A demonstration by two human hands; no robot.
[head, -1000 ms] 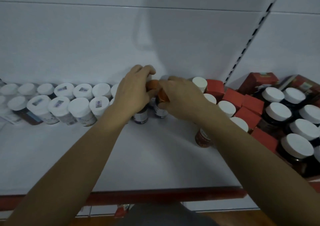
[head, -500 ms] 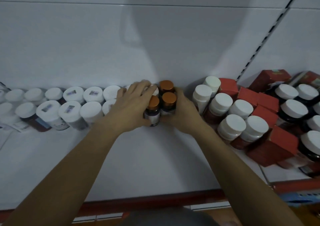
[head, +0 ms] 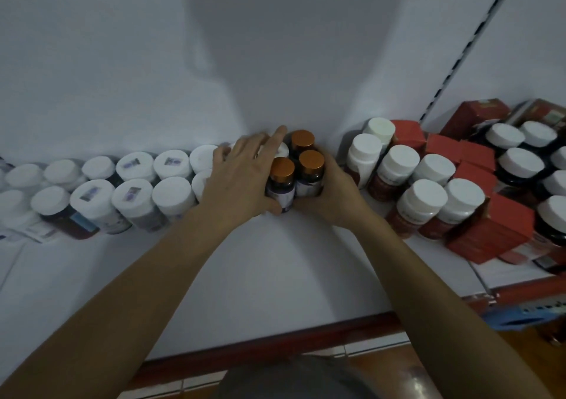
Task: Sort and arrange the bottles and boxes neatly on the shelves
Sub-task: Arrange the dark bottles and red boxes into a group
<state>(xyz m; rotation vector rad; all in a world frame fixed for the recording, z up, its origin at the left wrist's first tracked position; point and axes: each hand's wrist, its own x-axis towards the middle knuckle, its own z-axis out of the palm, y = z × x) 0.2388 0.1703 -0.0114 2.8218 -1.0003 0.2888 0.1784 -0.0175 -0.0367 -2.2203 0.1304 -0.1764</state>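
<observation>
Against the frame of a second ago, the hands have come off the tops. The three copper-capped bottles now show their caps in full, and they stand further back, close to the back panel. Since half a second ago little has changed; the cluster stays clasped from both sides.

The left hand wraps the cluster's left side with its thumb across the front bottle. Its fingers reach over a white cap just behind. The right hand cups the right side with its thumb at the front; its other fingers are hidden behind the bottles. Both hands grip the three upright, touching bottles between them.

The cluster sits at the back edge of the white shelf, about midway along it. On its left a double row of white-capped bottles runs to the shelf's left end. To the right, past a small gap, stand red-labelled bottles, red boxes and dark jars. The shelf has a red front edge, and a slotted upright runs up the panel at right.
</observation>
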